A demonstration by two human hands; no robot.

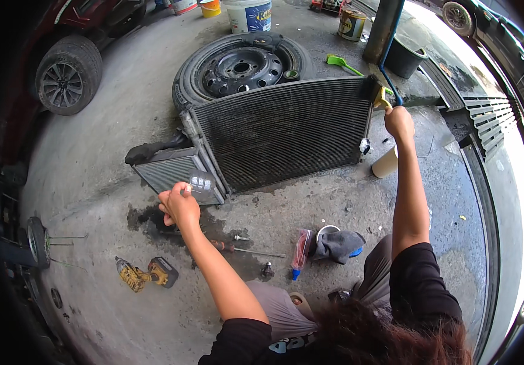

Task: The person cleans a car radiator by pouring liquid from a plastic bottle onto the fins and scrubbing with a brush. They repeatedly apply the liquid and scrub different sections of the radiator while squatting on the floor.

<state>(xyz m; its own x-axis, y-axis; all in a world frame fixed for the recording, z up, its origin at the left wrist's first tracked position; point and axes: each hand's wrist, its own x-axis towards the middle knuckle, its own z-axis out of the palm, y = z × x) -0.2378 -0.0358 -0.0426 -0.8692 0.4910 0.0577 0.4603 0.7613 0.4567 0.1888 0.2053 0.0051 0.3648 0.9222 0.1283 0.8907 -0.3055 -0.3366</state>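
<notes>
A large car radiator (286, 134) with a dark finned core stands on edge, propped against a tyre on a black steel wheel (243, 66). To its left is a smaller silver finned cooler (167, 175) with a black hose. My left hand (180, 205) is closed in front of this cooler, pinching a clear plastic piece (202, 184) whose exact kind I cannot tell. At the radiator's upper right corner my right hand (399, 123) is wrapped round a small yellowish brush (383, 97); its working end is partly hidden. Below it stands a cream cylindrical container (386, 163).
Near my knees lie a yellow cordless drill (146, 274), a screwdriver (243, 250), a clear bottle with a blue cap (301, 252) and a grey cloth (338, 244) over a cup. A green brush (342, 64), buckets (249, 15) and a post (385, 30) stand farther off.
</notes>
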